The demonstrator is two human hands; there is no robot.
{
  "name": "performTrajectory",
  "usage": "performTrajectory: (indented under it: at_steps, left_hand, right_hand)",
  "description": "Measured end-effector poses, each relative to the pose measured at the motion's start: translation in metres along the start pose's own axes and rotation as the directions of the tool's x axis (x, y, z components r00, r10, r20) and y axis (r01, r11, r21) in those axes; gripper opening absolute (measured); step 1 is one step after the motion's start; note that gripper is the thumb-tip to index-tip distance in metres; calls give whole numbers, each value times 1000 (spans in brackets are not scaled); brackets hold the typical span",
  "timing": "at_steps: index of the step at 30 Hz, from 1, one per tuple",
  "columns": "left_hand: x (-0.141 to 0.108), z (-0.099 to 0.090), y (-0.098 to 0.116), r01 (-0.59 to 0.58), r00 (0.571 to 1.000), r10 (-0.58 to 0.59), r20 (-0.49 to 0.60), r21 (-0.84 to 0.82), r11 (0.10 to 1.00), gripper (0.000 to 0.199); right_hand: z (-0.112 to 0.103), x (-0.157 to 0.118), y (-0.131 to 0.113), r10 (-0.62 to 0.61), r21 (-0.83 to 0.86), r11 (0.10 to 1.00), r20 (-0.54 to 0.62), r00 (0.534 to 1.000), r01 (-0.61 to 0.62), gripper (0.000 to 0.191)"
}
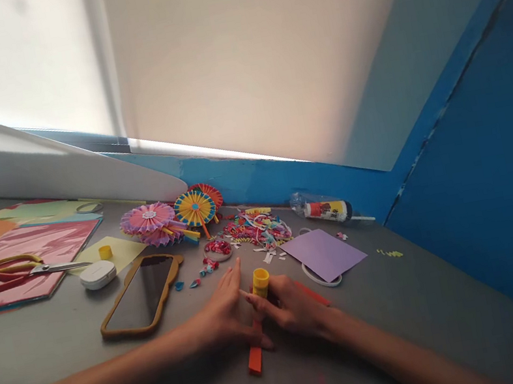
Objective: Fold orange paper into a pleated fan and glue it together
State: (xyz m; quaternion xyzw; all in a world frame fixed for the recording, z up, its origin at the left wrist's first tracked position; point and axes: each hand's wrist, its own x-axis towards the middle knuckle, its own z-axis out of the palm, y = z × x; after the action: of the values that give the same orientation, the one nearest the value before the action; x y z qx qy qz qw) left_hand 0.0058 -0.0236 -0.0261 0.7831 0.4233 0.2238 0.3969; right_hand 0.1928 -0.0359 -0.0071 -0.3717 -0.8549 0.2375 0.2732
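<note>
Yellow cylindrical glue stick [260, 282] upright, held in the closed fingers of the right hand [292, 305], its lower end hidden by those fingers. Position: centre of the grey work table [404, 298], directly over a narrow orange paper strip [255, 361], which projects towards the wearer below the hands. A further orange edge shows beyond the right hand; same piece or not, cannot tell. Left hand [222, 310] open, fingers extended, lying just beside the right hand, its lower edge at the strip. Ahead of the hands: round dish of crimson paper bits [217, 248], heap of multicoloured paper scraps [256, 230], pink pleated paper rosette [148, 219], yellow-and-blue pleated paper rosette [194, 208]. To the right: lilac paper square [324, 254]. To the left: black smartphone in a tan case [141, 293], white rounded plastic case [97, 274], small yellow cap [105, 252] on a pale yellow paper sheet [118, 253], red-handled steel scissors [3, 277] lying on a pink paper sheet [61, 243]. Blue painted wall [471, 114] bounds the table at right.
</note>
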Motion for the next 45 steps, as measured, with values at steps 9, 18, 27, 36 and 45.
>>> performTrajectory:
  at_steps: [9, 18, 27, 36, 45]
  left_hand:
    - [-4, -3, 7, 36, 998, -39, 51, 53, 998, 143]
    - [-1, -3, 3, 95, 994, -99, 55, 63, 993, 142]
    - [-6, -12, 8, 25, 990, -49, 136, 173, 985, 117]
    - [0, -30, 2, -164, 982, 150, 118, 110, 980, 32]
    - [-10, -45, 11, -107, 985, 72, 155, 226, 968, 30]
  right_hand:
    - [-27, 21, 29, 76, -74, 992, -332, 940, -106, 35]
    - [-1, -4, 0, -61, -98, 994, -40, 997, 57, 29]
    - [-28, 18, 37, -54, -453, 878, -417, 907, -156, 27]
    - [-48, 10, 65, 78, -260, 944, -425, 902, -204, 65]
    - [-35, 10, 50, 23, -115, 991, -313, 950, -62, 32]
